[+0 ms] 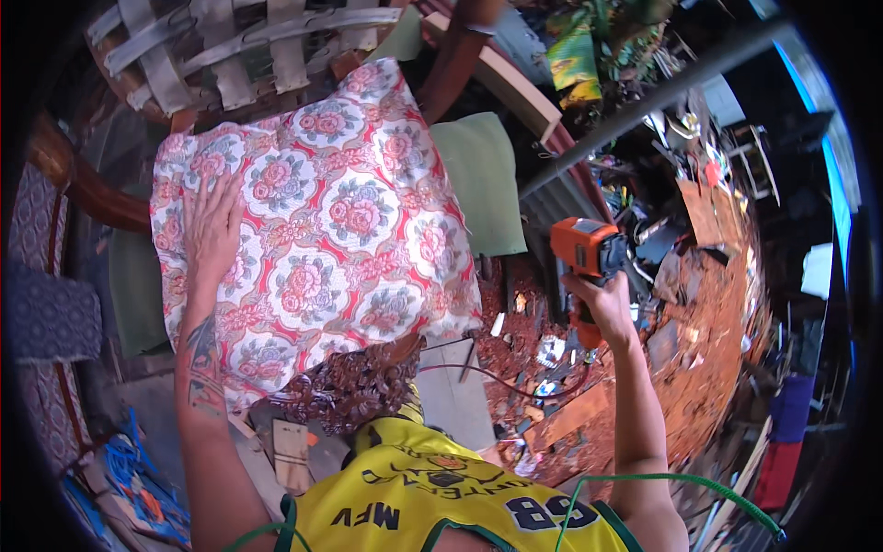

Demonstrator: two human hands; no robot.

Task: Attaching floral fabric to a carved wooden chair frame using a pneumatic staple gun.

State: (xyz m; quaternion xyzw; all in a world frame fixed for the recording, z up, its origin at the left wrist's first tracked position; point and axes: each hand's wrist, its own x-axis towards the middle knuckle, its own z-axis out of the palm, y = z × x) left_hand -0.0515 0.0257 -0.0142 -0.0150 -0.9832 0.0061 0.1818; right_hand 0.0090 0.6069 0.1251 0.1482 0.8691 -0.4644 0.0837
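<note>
Apparently I'm at the steadying step: the floral cloth [354,207] lies between green panels [478,184], my left hand [213,221] flat on it, fingers slightly apart. My right hand [609,308] clamps the orange tool [581,241], clear of it; next probably calls for keeping the edge smooth.

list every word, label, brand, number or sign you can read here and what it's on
Yellow shirt: large dark letters and digits; I won't copy them out.
Orange and black power tool in the right hand: any marks on its casing are too small to read.
Flowered fabric under the left hand: no writing visible, only a printed pattern.
</note>
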